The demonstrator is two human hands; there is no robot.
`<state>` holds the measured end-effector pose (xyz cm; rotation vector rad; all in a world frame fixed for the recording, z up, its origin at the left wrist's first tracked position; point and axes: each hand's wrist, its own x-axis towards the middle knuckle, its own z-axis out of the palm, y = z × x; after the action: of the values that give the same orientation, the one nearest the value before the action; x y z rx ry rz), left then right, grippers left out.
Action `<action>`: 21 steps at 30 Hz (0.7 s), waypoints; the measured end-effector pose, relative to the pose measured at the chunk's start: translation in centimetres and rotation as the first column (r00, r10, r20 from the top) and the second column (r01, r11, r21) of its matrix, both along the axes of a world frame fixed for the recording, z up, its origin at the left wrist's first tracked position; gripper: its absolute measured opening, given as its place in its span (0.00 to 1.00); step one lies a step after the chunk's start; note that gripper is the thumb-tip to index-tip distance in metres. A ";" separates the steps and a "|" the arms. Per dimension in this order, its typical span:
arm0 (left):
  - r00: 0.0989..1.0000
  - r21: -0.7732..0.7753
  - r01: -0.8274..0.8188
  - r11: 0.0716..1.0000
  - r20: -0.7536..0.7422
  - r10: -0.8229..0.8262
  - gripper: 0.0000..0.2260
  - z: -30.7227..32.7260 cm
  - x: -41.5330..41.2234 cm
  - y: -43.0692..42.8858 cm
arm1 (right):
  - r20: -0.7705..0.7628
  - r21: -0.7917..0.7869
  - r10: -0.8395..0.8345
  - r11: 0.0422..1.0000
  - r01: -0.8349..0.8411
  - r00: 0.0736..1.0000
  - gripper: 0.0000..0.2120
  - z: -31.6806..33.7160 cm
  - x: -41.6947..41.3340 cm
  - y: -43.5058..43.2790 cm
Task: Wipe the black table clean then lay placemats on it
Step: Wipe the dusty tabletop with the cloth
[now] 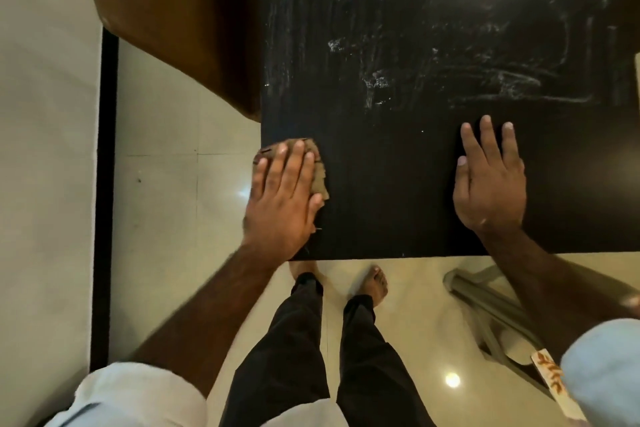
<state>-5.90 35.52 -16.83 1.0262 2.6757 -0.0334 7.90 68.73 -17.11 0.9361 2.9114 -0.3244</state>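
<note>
The black table point(398, 184) fills the upper right of the head view, its near edge just above my feet. White wipe streaks cover its far half; the near strip looks dark and even. My left hand point(282, 194) lies flat on a crumpled brown cloth point(317, 177) at the table's near left corner, pressing it onto the top, with part of the cloth past the left edge. My right hand point(490, 180) rests palm down on the bare table near the front edge, fingers spread, holding nothing. No placemats are in view.
A brown curved chair back point(173, 10) stands against the table's left side. A grey metal chair frame point(491, 315) sits on the pale tiled floor at the lower right. A black strip point(104, 184) runs along the floor by a white wall at left.
</note>
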 end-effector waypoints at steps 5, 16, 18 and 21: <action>0.989 0.053 -0.121 0.991 -0.083 0.125 0.33 -0.5 -7.8 5.8 | 0.022 0.007 -0.014 1.000 0.014 1.000 0.27 -0.4 0.0 0.1; 0.944 0.118 0.330 0.937 -0.056 -0.325 0.34 -0.1 -2.8 18.6 | -0.019 -0.013 -0.023 1.000 0.022 1.000 0.27 -0.6 0.0 0.1; 0.937 0.095 0.349 0.932 -0.024 -0.348 0.35 -0.4 -1.5 16.1 | -0.019 -0.020 -0.029 0.999 0.028 0.999 0.27 -0.5 0.0 0.1; 0.969 0.051 0.249 0.967 -0.009 -0.248 0.35 -0.9 -2.9 12.6 | -0.004 -0.034 -0.033 0.999 0.033 0.999 0.27 -0.2 -0.1 0.4</action>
<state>-8.75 48.16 -17.75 1.3732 2.5452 -0.0152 7.84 69.12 -17.33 0.9810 2.8873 -0.3766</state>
